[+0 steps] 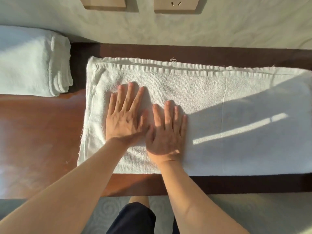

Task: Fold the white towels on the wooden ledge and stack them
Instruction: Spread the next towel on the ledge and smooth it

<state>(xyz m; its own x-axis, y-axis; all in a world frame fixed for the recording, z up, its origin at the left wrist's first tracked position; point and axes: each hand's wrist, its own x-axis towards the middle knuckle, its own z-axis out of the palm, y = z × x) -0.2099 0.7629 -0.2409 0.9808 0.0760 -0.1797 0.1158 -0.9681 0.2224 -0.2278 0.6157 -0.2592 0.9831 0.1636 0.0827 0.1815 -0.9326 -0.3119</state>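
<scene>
Nearest the camera: the person's knee in dark shorts [133,218] over a patterned floor, w/ both bare forearms reaching fwd over the near edge of the wooden ledge [42,132]. Left hand [125,117] and right hand [166,132] lie flat, palms down, fingers straight and slightly spread, side by side w/ thumbs about touching; neither grips anything, they just press on the towel [219,98]. That towel sits spread lengthwise on the ledge, already doubled by the look of the two hemmed edges stacked along its far side; its right end runs out of view, left end stops short of the stack. Step in hand looks like smoothing before the next fold. To do it well: sweep the palms outward from the middle toward each end, keep pressure even so the top layer doesn't creep off the bottom one, check the far hems stay lined up, then bring one short end over to the other. Far left, apart from this towel, a stack of folded towels [33,61] rests on the ledge. Beyond, the pale wall w/ two beige wall plates [175,5].
</scene>
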